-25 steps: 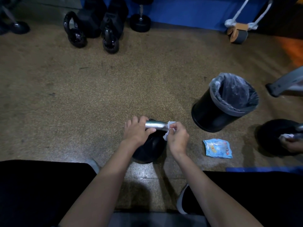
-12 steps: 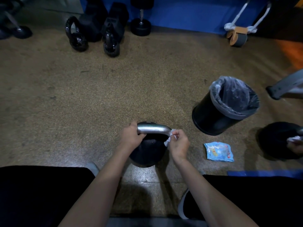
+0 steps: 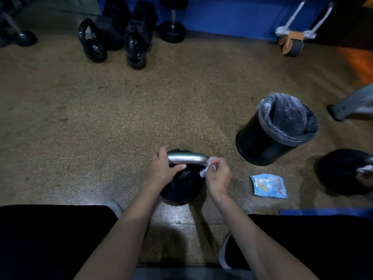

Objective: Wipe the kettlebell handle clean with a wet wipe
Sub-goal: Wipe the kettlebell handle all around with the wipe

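Note:
A black kettlebell with a silver handle stands on the floor between my knees. My left hand grips the left end of the handle, thumb curled under the bar. My right hand pinches a crumpled white wet wipe against the handle's right bend, where it curves down to the body.
A black bin with a clear liner stands to the right, a blue wet-wipe pack on the floor below it. Another person's hand with a wipe works on a second kettlebell at far right. Kettlebells and dumbbells line the back wall.
My left hand slid to the handle's left end, baring more silver bar. The wipe in my right hand moved down around the right bend. The camera view shifted slightly.

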`<state>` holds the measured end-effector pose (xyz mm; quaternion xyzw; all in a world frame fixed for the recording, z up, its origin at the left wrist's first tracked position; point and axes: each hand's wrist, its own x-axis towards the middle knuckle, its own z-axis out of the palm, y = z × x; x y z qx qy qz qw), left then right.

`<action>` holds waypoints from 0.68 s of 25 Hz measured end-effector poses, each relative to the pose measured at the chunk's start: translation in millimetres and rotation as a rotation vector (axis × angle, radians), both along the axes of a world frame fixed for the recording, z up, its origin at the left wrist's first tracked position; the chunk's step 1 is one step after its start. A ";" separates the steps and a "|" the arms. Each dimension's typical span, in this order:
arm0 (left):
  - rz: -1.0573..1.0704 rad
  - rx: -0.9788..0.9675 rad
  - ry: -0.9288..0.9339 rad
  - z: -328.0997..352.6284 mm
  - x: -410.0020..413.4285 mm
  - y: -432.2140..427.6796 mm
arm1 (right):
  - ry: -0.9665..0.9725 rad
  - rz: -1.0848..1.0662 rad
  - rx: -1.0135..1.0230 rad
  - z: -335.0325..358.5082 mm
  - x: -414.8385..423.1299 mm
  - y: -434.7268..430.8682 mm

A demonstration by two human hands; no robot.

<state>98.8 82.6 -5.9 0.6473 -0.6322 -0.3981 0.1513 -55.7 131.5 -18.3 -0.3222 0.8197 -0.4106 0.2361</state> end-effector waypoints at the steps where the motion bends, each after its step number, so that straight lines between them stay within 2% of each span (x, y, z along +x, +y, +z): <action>1: 0.003 0.003 -0.003 0.0 -0.1 -0.2 | 0.017 0.015 0.000 0.4 2.1 1.7; 10: 0.085 0.016 0.003 -0.7 -1.7 4.5 | 0.022 0.044 -0.003 3.3 4.8 4.7; 14: 0.106 0.058 -0.050 -1.6 -2.1 3.8 | -0.070 -0.018 0.008 5.9 1.3 1.4; 17: 0.083 0.045 -0.079 -1.0 -1.7 1.2 | -0.036 -0.019 -0.008 6.2 4.7 2.1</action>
